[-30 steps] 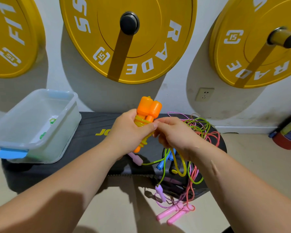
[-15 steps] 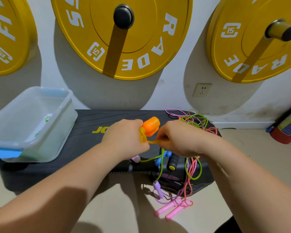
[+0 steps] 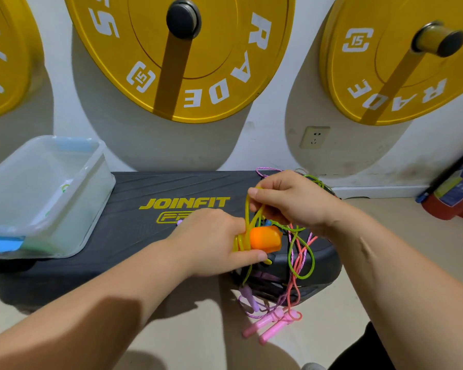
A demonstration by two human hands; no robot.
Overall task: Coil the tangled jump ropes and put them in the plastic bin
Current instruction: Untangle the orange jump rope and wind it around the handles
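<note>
Gripping orange handles and wound yellow rope in the left hand, centre frame; pinching a loop of that rope just above with the right hand; other tangled ropes heaped at centre right on the bench; plastic bin at left.

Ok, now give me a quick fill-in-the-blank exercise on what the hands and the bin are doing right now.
1. The handles gripped in the left hand are ____ in colour.
2. The right hand pinches a loop of the ____ cord above those handles.
3. The plastic bin sits on the ____ end of the black step platform.

Missing words: orange; yellow; left.
</note>
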